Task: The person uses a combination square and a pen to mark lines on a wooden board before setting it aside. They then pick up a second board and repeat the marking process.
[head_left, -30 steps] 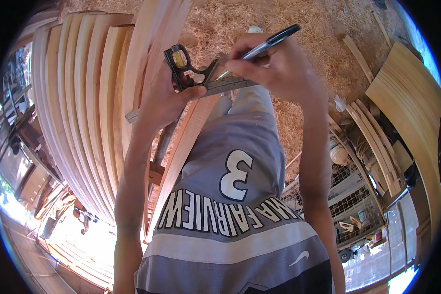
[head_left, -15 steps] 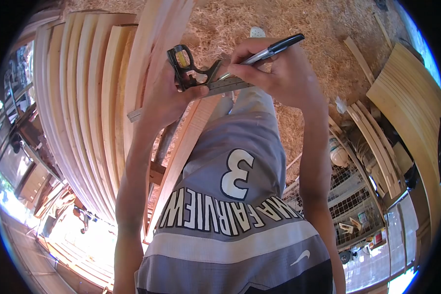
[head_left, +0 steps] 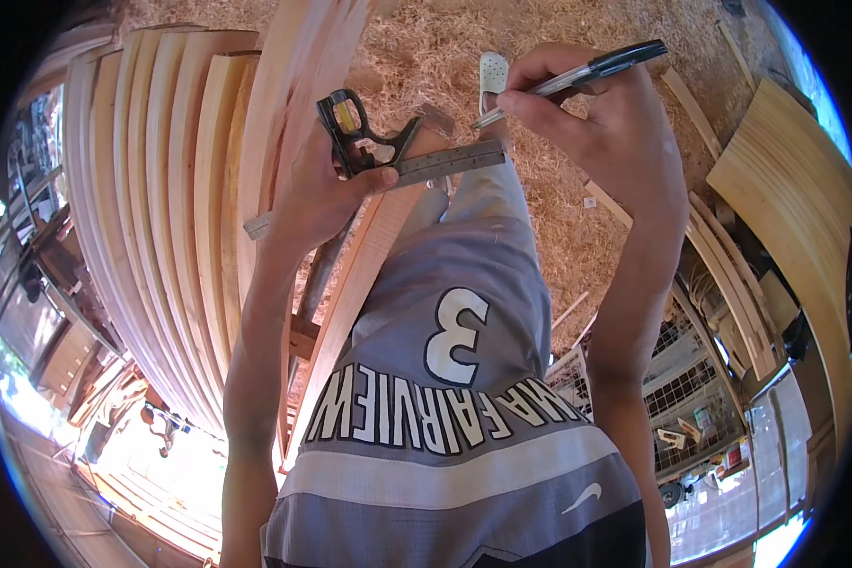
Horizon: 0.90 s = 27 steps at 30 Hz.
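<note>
My left hand (head_left: pixel 327 189) grips a combination square, its thumb pressed on the metal ruler (head_left: pixel 454 163) beside the black head (head_left: pixel 355 133). The ruler lies across the end of a narrow wooden board (head_left: pixel 374 246), which slants down beside my leg. To the right, my right hand (head_left: pixel 596 109) pinches a pen (head_left: pixel 577 80) with a black cap on its rear end. The pen's tip points left and down, above the ruler's right end and apart from it. My left fingers are mostly hidden behind the square.
Long curved-looking boards (head_left: pixel 161 189) stand stacked on the left. Wood shavings (head_left: pixel 559 237) cover the ground. More boards (head_left: pixel 786 180) lean at the right, above a wire rack (head_left: pixel 682 398). A white perforated shoe (head_left: pixel 492 74) shows near the pen.
My right hand has moved right with the pen, away from the square, uncovering the ruler's right end. My left hand and the square have shifted only slightly.
</note>
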Each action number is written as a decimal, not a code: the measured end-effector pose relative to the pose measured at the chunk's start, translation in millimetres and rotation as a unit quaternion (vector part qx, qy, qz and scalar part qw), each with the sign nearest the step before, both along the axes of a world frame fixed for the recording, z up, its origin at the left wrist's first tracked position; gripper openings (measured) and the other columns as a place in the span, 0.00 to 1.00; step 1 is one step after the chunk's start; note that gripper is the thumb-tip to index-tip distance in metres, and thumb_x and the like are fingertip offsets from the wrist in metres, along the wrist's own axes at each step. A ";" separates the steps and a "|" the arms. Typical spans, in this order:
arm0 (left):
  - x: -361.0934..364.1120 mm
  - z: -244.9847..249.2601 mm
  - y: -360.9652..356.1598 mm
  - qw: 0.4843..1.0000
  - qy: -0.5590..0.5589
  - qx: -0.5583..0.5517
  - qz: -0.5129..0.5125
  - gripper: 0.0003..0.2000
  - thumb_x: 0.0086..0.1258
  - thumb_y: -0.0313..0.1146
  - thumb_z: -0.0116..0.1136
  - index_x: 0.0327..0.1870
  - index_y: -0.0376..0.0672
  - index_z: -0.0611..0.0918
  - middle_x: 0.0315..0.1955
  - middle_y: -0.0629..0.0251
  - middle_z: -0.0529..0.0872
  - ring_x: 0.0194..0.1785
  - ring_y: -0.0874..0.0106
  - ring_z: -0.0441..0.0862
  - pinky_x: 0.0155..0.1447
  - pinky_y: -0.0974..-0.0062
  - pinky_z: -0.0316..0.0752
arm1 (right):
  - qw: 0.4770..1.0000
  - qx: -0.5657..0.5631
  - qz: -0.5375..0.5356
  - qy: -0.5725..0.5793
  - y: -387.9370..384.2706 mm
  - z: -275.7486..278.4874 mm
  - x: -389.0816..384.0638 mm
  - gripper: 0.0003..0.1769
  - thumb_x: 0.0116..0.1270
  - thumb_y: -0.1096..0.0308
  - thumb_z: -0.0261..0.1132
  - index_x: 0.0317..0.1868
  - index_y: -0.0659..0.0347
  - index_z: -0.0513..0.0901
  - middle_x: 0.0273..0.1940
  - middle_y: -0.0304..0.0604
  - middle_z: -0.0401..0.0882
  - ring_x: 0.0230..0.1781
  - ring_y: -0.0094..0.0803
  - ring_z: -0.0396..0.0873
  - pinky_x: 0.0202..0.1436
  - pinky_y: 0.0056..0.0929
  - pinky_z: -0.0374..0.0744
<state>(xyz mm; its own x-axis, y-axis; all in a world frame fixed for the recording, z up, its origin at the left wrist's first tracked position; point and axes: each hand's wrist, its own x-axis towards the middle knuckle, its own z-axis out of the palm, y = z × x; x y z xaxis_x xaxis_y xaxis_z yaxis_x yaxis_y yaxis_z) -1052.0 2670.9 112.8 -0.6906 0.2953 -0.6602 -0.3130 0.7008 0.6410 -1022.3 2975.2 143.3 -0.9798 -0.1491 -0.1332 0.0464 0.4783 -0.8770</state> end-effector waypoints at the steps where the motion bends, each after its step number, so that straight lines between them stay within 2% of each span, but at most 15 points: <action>1: 0.5 -3.5 -2.0 1.000 -0.003 0.005 0.007 0.29 0.64 0.36 0.84 0.59 0.40 0.77 0.41 0.71 0.83 0.45 0.77 0.81 0.52 0.72 0.79 | 1.000 -0.014 0.001 0.008 1.6 0.7 -1.4 0.10 0.70 0.64 0.77 0.43 0.61 0.91 0.36 0.39 0.90 0.36 0.28 0.88 0.42 0.29 0.83; 2: 0.6 -5.5 -2.6 1.000 -0.007 0.011 0.013 0.30 0.63 0.37 0.85 0.60 0.40 0.77 0.41 0.71 0.83 0.46 0.77 0.81 0.53 0.72 0.79 | 1.000 -0.013 0.000 0.008 -2.0 -2.7 -1.7 0.10 0.70 0.64 0.77 0.43 0.61 0.91 0.36 0.39 0.90 0.36 0.28 0.88 0.42 0.29 0.83; 4: -0.3 -0.7 3.3 1.000 -0.005 0.008 0.011 0.29 0.63 0.36 0.84 0.60 0.40 0.77 0.41 0.71 0.83 0.46 0.77 0.81 0.54 0.72 0.79 | 1.000 -0.025 0.003 0.011 -15.3 -16.6 -1.4 0.11 0.67 0.64 0.77 0.43 0.62 0.92 0.33 0.46 0.90 0.34 0.37 0.90 0.41 0.34 0.85; 9: 0.3 1.3 3.5 0.998 -0.002 0.046 0.030 0.28 0.64 0.31 0.83 0.61 0.39 0.77 0.42 0.70 0.85 0.47 0.77 0.82 0.55 0.72 0.80 | 0.997 -0.075 -0.002 -0.019 -35.1 -23.6 -1.3 0.11 0.66 0.63 0.78 0.43 0.61 0.92 0.33 0.47 0.91 0.34 0.38 0.91 0.42 0.36 0.85; 11: -2.3 -3.6 -0.9 0.998 -0.050 0.037 0.020 0.34 0.63 0.29 0.82 0.68 0.37 0.73 0.50 0.63 0.86 0.54 0.70 0.85 0.62 0.67 0.80 | 0.996 -0.087 -0.006 -0.028 -43.7 -22.1 -1.2 0.11 0.65 0.64 0.78 0.43 0.60 0.93 0.33 0.47 0.91 0.34 0.39 0.91 0.42 0.37 0.85; 16: -2.3 2.1 2.9 0.997 -0.048 0.048 0.025 0.34 0.63 0.29 0.82 0.67 0.37 0.73 0.49 0.64 0.86 0.55 0.71 0.84 0.62 0.68 0.80 | 0.998 -0.066 0.003 0.011 -46.4 -24.5 0.1 0.10 0.66 0.63 0.77 0.41 0.60 0.92 0.31 0.47 0.90 0.32 0.42 0.90 0.41 0.39 0.85; 17: -1.7 1.5 2.2 0.997 -0.040 0.056 0.029 0.33 0.63 0.30 0.82 0.67 0.37 0.74 0.49 0.64 0.86 0.55 0.71 0.84 0.62 0.68 0.80 | 0.998 -0.066 0.002 0.011 -43.1 -23.3 1.2 0.10 0.66 0.63 0.77 0.41 0.60 0.92 0.31 0.47 0.90 0.32 0.42 0.90 0.41 0.39 0.85; 18: -1.0 0.4 1.5 0.997 -0.039 0.056 0.029 0.33 0.63 0.30 0.82 0.67 0.37 0.74 0.49 0.64 0.86 0.55 0.71 0.84 0.62 0.68 0.80 | 0.999 -0.046 0.011 0.010 -37.1 -20.9 3.5 0.09 0.67 0.64 0.77 0.42 0.60 0.92 0.33 0.45 0.90 0.33 0.37 0.89 0.40 0.35 0.84; 19: -0.4 -0.6 0.8 0.998 -0.030 0.053 0.027 0.31 0.64 0.30 0.82 0.64 0.38 0.75 0.45 0.67 0.85 0.51 0.74 0.83 0.58 0.71 0.80 | 0.999 -0.025 0.019 0.009 -30.4 -17.7 5.9 0.09 0.68 0.65 0.77 0.43 0.61 0.91 0.35 0.42 0.90 0.34 0.32 0.87 0.39 0.32 0.82; 20: 0.1 -1.2 0.1 0.998 -0.020 0.050 0.026 0.29 0.65 0.31 0.82 0.62 0.39 0.76 0.41 0.71 0.85 0.46 0.77 0.83 0.54 0.73 0.80 | 0.999 -0.025 0.020 0.009 -23.0 -13.1 8.8 0.09 0.68 0.65 0.77 0.43 0.61 0.91 0.35 0.42 0.90 0.34 0.32 0.87 0.39 0.32 0.82; 22: -1.6 -1.2 -0.7 0.999 -0.025 0.032 0.017 0.29 0.65 0.33 0.83 0.62 0.39 0.76 0.42 0.71 0.84 0.47 0.77 0.83 0.54 0.73 0.80 | 0.991 0.129 -0.029 -0.005 -5.7 -1.5 14.2 0.10 0.72 0.62 0.72 0.41 0.61 0.91 0.30 0.45 0.90 0.31 0.40 0.90 0.40 0.40 0.83; 24: -3.3 2.1 -3.2 0.999 -0.027 0.017 0.005 0.30 0.64 0.34 0.83 0.63 0.39 0.76 0.42 0.71 0.84 0.47 0.77 0.83 0.54 0.73 0.80 | 0.991 0.115 -0.063 0.001 6.4 10.3 18.7 0.10 0.74 0.62 0.71 0.41 0.61 0.90 0.31 0.45 0.90 0.31 0.38 0.89 0.40 0.39 0.82; 26: -3.3 5.2 -1.1 0.998 -0.025 0.062 0.019 0.33 0.64 0.35 0.83 0.66 0.38 0.75 0.43 0.71 0.83 0.47 0.77 0.82 0.53 0.72 0.80 | 0.990 0.102 -0.094 0.013 16.0 17.3 26.1 0.11 0.76 0.62 0.69 0.42 0.62 0.90 0.32 0.45 0.90 0.32 0.35 0.87 0.40 0.37 0.81; 27: -3.1 8.1 -3.3 0.997 -0.020 0.066 0.023 0.33 0.64 0.35 0.83 0.66 0.38 0.75 0.43 0.71 0.83 0.47 0.77 0.82 0.53 0.72 0.80 | 0.991 0.057 -0.119 0.015 18.0 13.5 33.6 0.11 0.78 0.63 0.67 0.43 0.62 0.89 0.35 0.44 0.89 0.34 0.32 0.85 0.41 0.34 0.79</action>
<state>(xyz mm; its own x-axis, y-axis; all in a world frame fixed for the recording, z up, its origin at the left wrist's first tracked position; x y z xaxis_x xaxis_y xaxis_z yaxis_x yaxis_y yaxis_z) -1055.1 2667.6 120.9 -0.6798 0.3502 -0.6443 -0.3691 0.5958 0.7133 -988.8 2993.2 156.8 -0.9892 0.1015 -0.1055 0.1443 0.5536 -0.8202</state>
